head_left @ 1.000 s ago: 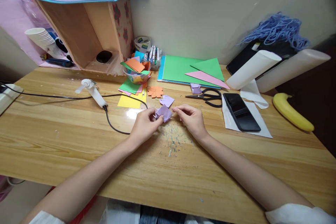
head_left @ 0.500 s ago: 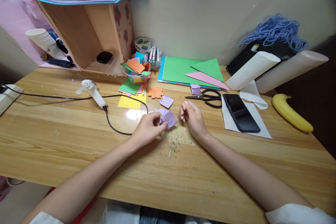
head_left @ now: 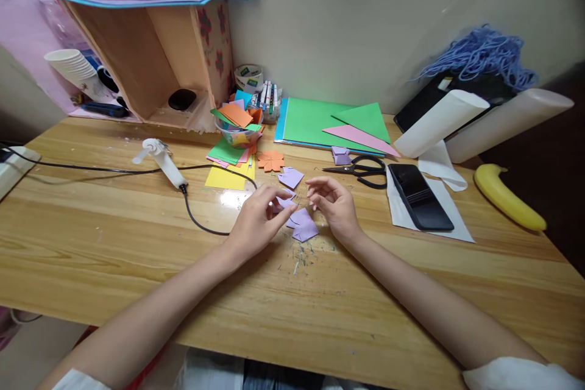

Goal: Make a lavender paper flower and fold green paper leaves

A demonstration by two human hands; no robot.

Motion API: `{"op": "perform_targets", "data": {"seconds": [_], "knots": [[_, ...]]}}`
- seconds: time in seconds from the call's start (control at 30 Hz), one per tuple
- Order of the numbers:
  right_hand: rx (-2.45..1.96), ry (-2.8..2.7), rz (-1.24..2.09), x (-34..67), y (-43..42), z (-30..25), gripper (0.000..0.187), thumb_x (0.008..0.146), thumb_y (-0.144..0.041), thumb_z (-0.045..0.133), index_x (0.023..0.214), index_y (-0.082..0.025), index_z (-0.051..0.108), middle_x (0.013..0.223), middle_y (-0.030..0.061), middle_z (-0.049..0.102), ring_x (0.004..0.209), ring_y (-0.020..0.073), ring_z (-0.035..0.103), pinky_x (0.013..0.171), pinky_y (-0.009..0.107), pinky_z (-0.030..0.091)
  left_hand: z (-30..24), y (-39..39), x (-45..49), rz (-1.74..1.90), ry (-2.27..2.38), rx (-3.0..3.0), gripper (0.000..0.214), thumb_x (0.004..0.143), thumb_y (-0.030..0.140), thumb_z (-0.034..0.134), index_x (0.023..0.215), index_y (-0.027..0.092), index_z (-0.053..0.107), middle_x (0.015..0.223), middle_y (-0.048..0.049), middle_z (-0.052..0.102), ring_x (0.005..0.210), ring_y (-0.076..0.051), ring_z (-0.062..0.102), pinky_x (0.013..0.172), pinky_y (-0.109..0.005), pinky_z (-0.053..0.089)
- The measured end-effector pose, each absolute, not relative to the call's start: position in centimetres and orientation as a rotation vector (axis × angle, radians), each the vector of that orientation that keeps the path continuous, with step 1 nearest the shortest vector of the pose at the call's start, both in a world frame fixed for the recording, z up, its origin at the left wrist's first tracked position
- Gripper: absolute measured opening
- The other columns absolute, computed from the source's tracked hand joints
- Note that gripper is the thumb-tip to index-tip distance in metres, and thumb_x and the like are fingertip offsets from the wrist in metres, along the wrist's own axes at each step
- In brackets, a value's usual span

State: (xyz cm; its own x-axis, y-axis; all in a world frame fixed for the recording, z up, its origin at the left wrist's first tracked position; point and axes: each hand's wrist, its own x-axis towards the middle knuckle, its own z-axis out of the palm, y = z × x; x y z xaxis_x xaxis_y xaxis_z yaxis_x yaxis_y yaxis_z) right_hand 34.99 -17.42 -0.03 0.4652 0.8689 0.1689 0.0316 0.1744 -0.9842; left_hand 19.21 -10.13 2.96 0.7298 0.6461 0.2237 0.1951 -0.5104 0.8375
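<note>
A folded purple paper piece (head_left: 304, 226) lies on the desk between my two hands. My left hand (head_left: 256, 219) is open beside it, thumb and fingers apart. Another purple paper piece (head_left: 284, 200) shows partly behind my left fingertips. My right hand (head_left: 337, 210) hovers to the right, its fingers loosely curved and apart from the thumb, with nothing plainly held. Just beyond the hands rests a purple pointed paper piece (head_left: 291, 177). An orange flower-shaped paper (head_left: 271, 161) is farther back.
Black scissors (head_left: 361, 169), a phone (head_left: 420, 196) and a banana (head_left: 508, 197) are on the right. To the left stands a white glue gun (head_left: 163, 163) with its cable. Behind are a bowl of paper scraps (head_left: 237, 134) and green sheets (head_left: 311, 122). Small scraps litter the desk (head_left: 205, 292).
My left hand has let go of the folded purple paper, which now lies slightly nearer me. The left fingers have spread, and the right fingers have opened a little.
</note>
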Motion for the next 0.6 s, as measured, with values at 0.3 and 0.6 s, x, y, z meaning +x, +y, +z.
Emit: {"op": "perform_targets", "data": {"seconds": [0.3, 0.6], "knots": [[-1.233, -1.030, 0.864, 34.74, -17.34, 0.04, 0.048, 0.056, -0.056, 0.069, 0.086, -0.020, 0.057, 0.076, 0.0024, 0.057, 0.071, 0.0151, 0.055, 0.066, 0.028, 0.048, 3.83, -10.90, 19.02, 0.774, 0.393, 1.919, 0.017, 0.080, 0.022, 0.054, 0.092, 0.021, 0.067, 0.090, -0.0051, 0.065, 0.085, -0.014, 0.058, 0.076, -0.027, 0.046], [-1.216, -1.067, 0.863, 34.65, -17.41, -0.12, 0.041, 0.059, -0.046, 0.072, 0.086, -0.019, 0.058, 0.077, 0.0011, 0.055, 0.071, 0.0134, 0.053, 0.066, 0.025, 0.045, 3.37, -11.13, 19.07, 0.871, 0.401, 1.919, 0.011, 0.077, 0.019, 0.058, 0.081, 0.017, 0.068, 0.080, -0.0051, 0.066, 0.074, -0.013, 0.060, 0.067, -0.024, 0.047]]}}
